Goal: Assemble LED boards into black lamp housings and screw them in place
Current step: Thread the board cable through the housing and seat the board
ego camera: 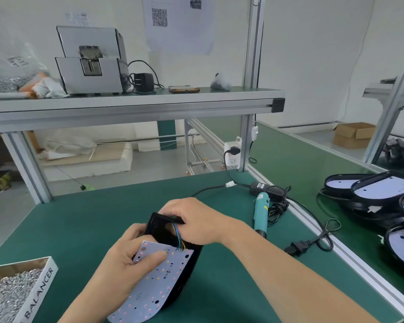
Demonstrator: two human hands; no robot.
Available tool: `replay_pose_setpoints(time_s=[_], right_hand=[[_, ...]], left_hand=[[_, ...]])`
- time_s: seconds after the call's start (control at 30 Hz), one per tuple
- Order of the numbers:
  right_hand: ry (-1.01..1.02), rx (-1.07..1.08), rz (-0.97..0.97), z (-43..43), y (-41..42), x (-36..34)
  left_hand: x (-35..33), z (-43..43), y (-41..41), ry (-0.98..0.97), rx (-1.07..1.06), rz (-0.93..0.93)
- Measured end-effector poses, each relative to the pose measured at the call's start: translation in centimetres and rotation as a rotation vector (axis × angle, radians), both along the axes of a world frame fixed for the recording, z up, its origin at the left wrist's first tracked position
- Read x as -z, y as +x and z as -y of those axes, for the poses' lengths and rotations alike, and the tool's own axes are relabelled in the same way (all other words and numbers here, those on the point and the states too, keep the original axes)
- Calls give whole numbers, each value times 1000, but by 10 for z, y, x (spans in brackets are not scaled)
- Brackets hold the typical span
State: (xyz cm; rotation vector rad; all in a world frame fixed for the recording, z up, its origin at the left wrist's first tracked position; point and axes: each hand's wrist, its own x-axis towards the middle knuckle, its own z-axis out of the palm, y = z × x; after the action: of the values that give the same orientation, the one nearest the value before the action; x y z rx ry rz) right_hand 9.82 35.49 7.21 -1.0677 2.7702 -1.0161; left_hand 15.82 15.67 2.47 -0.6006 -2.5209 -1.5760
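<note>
The LED board [159, 278] lies tilted over the open face of the black housing [173, 236], at the near middle of the green desk [79, 217]. It is not yet seated. It looks like a thin, light and stiff metal sheet, and the small LEDs dotted over it are likely fragile, so it is best held by the edges and bare patches. A short bundle of coloured wires [179, 238] runs from its far edge into the housing. These are soft and probably easy to tear at the solder points.

The left hand [126, 259] holds the board's left edge with the thumb pressed flat on top. The right hand [194, 220] grips the housing's far end, its fingers [172, 209] curled over the rim by the wires. The housing looks like rigid, smooth plastic, heavier than the board.

A small mark on the board is too blurred to read. At the near left, a box [36, 290] of screws [7, 297] reads "BALANCER". A teal screwdriver [261, 212] lies to the right, with finished lamps [378, 190] stacked beyond it. On the far wall hangs a sheet [177, 31] with a QR code.
</note>
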Motion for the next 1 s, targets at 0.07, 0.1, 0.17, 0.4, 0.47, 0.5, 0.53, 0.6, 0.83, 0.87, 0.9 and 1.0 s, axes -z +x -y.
replay_pose_setpoints(time_s=[0.07, 0.1, 0.17, 0.4, 0.47, 0.5, 0.53, 0.6, 0.83, 0.87, 0.9, 1.0], right_hand=[[33, -27, -1, 0, 1, -3], [54, -38, -11, 1, 1, -4], [103, -17, -65, 3, 2, -5], [202, -64, 144, -10, -6, -6], [134, -142, 361, -25, -5, -12], [70, -144, 463, -30, -3, -15], [-1, -125, 548, -32, 0, -16], [-116, -47, 646, -33, 4, -13], [-246, 392, 87, -36, 9, 6], [-362, 430, -107, -34, 15, 8], [-447, 415, -286, -30, 23, 7], [-188, 229, -454, -16, 41, 8]], left_hand=[[1, -2, 0, -16, -3, -8], [1, -4, 1, -27, -2, -13], [1, -8, 1, -41, -4, -25], [1, -6, 1, 3, -5, 46], [2, 2, 1, 79, -53, 77], [2, 6, 1, 131, -71, 109], [1, 8, 2, 208, -87, 163], [0, 10, 4, 351, -121, 283], [-1, 8, 1, 608, -231, 418], [-3, 8, 0, 615, -245, 425], [-4, 8, -1, 612, -248, 432], [-7, 4, -1, 609, -219, 481]])
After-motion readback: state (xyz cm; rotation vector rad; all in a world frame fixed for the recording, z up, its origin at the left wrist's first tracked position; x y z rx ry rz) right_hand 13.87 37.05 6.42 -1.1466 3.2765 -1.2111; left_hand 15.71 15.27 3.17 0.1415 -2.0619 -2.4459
